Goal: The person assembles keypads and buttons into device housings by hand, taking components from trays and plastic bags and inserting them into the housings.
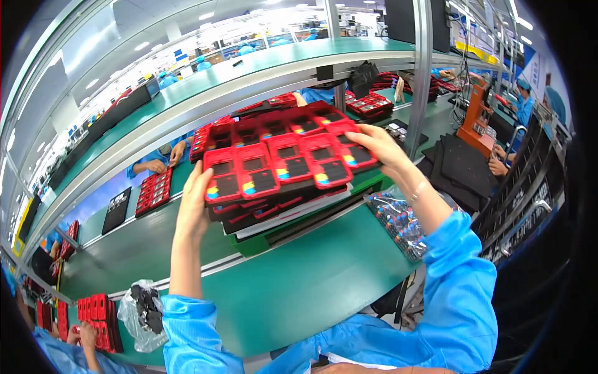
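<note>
Both of my hands grip a dark tray (pixel 274 198) by its opposite ends, above the middle of the bench. Rows of red plastic housings (pixel 288 152) fill it, with dark windows and yellow and blue spots; the far rows are blurred. My left hand (pixel 197 198) wraps the left end, its fingertips partly hidden. At the right end, my right hand (pixel 379 147) has its fingers over the corner housing. Right beneath is a stack of similar trays (pixel 240 223) with a white sheet (pixel 299 214) under it; I cannot tell whether the held tray touches the stack.
A green bin (pixel 252 247) supports the stack. Bagged small red and blue parts (pixel 398 221) lie at right, a clear plastic bag (pixel 140 318) at left. An orange press (pixel 478 118) and black trays (pixel 461 165) stand right. Co-workers' hands (pixel 163 163) handle housings across the bench.
</note>
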Tool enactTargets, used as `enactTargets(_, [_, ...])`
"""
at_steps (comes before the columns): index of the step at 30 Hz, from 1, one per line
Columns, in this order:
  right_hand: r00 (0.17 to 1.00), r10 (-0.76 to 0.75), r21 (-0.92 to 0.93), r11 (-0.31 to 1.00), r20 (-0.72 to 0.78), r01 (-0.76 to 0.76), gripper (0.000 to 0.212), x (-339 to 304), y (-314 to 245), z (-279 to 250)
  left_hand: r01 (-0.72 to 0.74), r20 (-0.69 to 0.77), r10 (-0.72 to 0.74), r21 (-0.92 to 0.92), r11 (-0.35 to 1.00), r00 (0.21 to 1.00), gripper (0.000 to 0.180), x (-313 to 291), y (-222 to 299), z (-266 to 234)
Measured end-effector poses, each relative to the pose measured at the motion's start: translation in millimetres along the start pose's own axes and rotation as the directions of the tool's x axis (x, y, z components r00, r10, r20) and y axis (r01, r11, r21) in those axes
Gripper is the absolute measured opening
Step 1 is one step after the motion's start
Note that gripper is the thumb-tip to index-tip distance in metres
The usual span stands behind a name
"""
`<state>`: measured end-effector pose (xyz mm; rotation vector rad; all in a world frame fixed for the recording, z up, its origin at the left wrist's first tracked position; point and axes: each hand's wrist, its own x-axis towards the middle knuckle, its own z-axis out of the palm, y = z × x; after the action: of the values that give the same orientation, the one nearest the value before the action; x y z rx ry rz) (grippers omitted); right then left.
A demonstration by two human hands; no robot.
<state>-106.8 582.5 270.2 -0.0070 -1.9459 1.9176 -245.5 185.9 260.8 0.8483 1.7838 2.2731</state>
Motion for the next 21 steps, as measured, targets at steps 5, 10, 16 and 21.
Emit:
enactTargets(5, [0.997,-0.036,-0.140,0.989,0.070,0.045,0.053,65,43,24,0.054,-0.056,-0.049,0.106,0.993,0.997,0.086,26,-45,-50])
enactTargets(10, [0.995,0.027,-0.206,0.978,-0.095,-0.046,0.059,72,79,25,0.106,-0.070,-0.109,-0.046,0.993,0.992,0.085,20,-81,-56])
enactTargets(16, [0.932,0.269,0.042,0.963,-0.245,-0.267,0.071,80,121,-26,0.253,-0.114,-0.281,-0.213,0.944,0.953,0.078,23,-130,-89])
enactTargets(21, [0.910,0.408,0.347,0.866,-0.077,-0.359,0.059,68,195,-64,0.333,-0.124,-0.364,-0.217,0.918,0.923,0.073,20,-197,-79])
